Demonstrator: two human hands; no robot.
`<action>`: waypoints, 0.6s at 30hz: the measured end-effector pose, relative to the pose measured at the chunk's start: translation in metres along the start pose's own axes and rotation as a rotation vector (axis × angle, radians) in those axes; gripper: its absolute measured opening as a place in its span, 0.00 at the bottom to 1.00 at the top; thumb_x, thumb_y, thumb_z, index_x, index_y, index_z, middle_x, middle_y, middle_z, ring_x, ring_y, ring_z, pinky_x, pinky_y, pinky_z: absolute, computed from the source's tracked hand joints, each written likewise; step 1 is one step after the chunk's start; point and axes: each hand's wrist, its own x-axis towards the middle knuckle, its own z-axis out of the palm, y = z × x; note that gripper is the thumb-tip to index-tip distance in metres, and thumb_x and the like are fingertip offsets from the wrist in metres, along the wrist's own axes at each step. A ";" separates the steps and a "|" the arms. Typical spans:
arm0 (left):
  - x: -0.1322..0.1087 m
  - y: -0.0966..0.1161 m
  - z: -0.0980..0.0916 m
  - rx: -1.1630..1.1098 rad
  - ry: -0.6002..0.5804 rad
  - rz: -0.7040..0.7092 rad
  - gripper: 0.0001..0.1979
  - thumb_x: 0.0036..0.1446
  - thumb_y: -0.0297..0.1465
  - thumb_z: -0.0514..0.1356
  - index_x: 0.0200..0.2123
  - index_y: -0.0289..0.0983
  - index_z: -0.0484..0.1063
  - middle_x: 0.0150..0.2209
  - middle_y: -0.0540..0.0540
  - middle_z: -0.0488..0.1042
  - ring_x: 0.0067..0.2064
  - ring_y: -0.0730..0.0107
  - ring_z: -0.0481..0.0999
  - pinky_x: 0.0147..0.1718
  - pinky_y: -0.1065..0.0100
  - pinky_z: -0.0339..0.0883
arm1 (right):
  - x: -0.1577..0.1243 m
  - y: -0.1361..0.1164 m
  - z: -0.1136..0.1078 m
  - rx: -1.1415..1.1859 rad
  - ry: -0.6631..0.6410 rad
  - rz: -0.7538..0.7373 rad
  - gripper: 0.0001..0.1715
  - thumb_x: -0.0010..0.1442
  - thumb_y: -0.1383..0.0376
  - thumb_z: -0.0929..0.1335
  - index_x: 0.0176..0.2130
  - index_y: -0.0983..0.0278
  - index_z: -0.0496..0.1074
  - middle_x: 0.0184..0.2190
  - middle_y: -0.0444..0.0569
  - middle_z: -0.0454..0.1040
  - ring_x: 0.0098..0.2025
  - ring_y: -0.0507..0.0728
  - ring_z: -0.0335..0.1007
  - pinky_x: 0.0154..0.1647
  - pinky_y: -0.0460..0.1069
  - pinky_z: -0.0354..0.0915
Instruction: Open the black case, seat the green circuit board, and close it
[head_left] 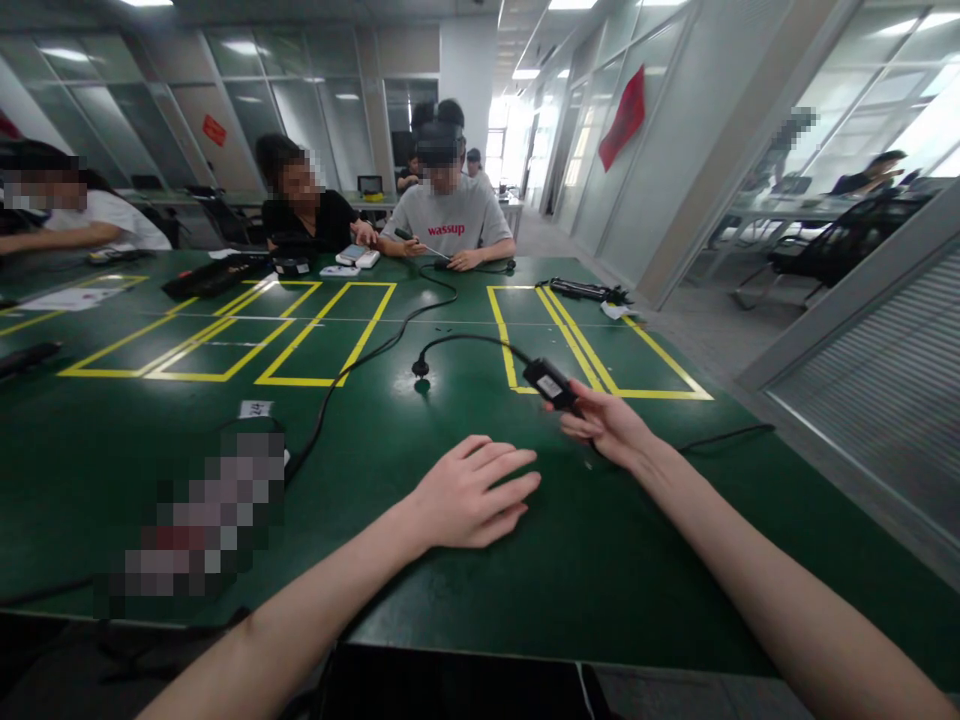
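My right hand [611,425] grips a black power adapter [551,384] with a white label, lifted above the green table. A thin black cord [472,338] curves left from its far end to a plug [421,369] near the table's middle. Another black cable [724,437] runs off to the right behind my right wrist. My left hand [480,492] is palm down just over the table, left of the adapter, fingers stretched out and holding nothing. Whether its fingertips touch the surface I cannot tell.
Yellow tape rectangles [330,382] mark the green table [600,580]. A blurred-out object [210,520] lies at the left, beside a long black cable [375,352]. A folded black tripod-like item [585,291] sits far right. Across the table, a person [448,215] holds a screwdriver-like tool; others sit left.
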 end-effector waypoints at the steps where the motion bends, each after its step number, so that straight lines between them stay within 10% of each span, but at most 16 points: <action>1: 0.000 0.002 0.004 -0.052 -0.078 0.019 0.13 0.70 0.33 0.54 0.51 0.37 0.75 0.57 0.40 0.77 0.56 0.60 0.75 0.54 0.60 0.67 | 0.002 -0.002 -0.011 -0.021 0.106 -0.035 0.26 0.61 0.41 0.67 0.39 0.61 0.67 0.27 0.46 0.76 0.15 0.47 0.39 0.16 0.47 0.47; 8: -0.004 -0.006 0.016 -0.197 -0.246 -0.128 0.11 0.70 0.33 0.55 0.43 0.37 0.77 0.50 0.41 0.80 0.51 0.60 0.77 0.46 0.61 0.69 | 0.005 0.003 -0.067 -0.340 0.783 -0.434 0.26 0.56 0.40 0.67 0.37 0.56 0.60 0.37 0.48 0.80 0.19 0.51 0.54 0.22 0.48 0.54; 12: -0.005 -0.007 0.015 -0.241 -0.234 -0.153 0.10 0.69 0.33 0.57 0.42 0.37 0.78 0.49 0.43 0.81 0.51 0.61 0.78 0.46 0.62 0.69 | 0.002 0.012 -0.079 -0.923 0.925 -0.229 0.22 0.54 0.46 0.69 0.41 0.59 0.71 0.42 0.55 0.81 0.36 0.62 0.73 0.32 0.51 0.63; 18: -0.004 -0.007 0.014 -0.292 -0.227 -0.194 0.09 0.68 0.32 0.58 0.41 0.38 0.79 0.49 0.44 0.81 0.50 0.62 0.78 0.47 0.62 0.69 | 0.001 0.020 -0.095 -1.223 1.046 0.036 0.23 0.58 0.49 0.69 0.46 0.60 0.76 0.40 0.57 0.81 0.39 0.66 0.76 0.35 0.53 0.65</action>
